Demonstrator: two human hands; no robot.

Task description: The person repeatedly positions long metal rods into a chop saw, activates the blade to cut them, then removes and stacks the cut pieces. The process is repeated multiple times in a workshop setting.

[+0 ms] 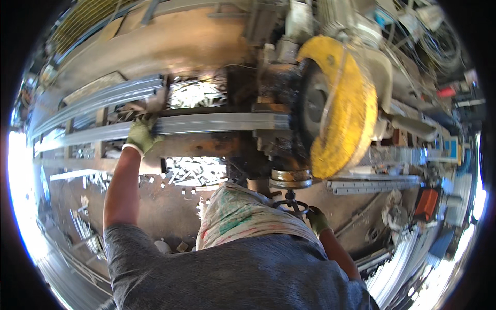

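My left hand (142, 133), in a green work glove, lies over a long metal profile (221, 122), its fingers around the bar. The bar's right end reaches the clamp area beside the dark abrasive disc (313, 102) of a cut-off saw, under its yellow blade guard (348, 104). At the lower right, my right hand (317, 220), also gloved, is at the rim of the vise's handwheel (291, 207); its fingers are partly hidden behind the wheel. The handwheel sits on a screw below a round brass-coloured collar (290, 179).
More long metal profiles (104, 95) lie behind the held bar. Short metal offcuts (193, 170) are heaped below the rail. Bundled bars (376, 184) and an orange box (426, 204) are at right. The saw's handle (412, 128) juts rightward.
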